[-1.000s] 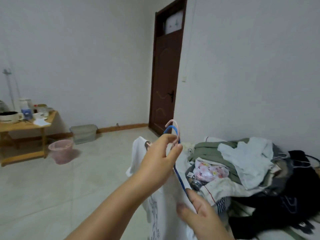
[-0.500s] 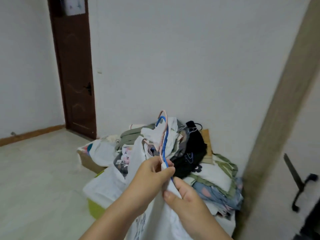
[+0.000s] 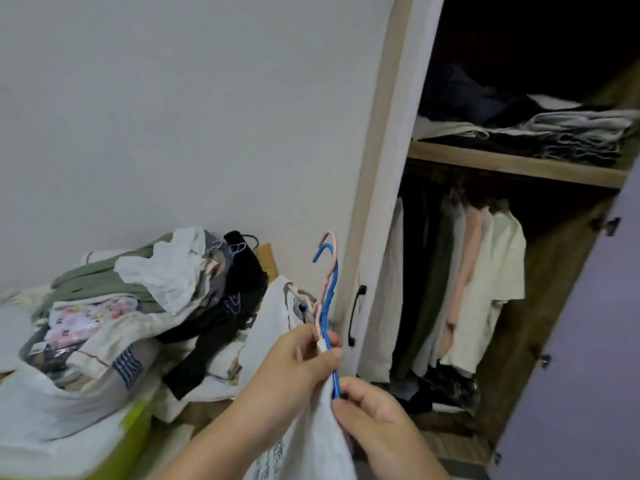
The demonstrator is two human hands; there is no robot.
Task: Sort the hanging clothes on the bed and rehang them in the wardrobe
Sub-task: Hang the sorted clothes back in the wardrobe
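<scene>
Both hands [image 3: 346, 389] pinch two hangers [image 3: 327, 306].

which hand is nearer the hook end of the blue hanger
Left. The left hand pinches the necks of the blue hanger and pink hanger just below the hooks. The right hand grips the blue wire lower down, against the white garment.

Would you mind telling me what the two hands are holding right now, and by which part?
The left hand pinches the necks of a blue hanger and a pink hanger; the right hand grips the white garment at the blue hanger's shoulder.
</scene>
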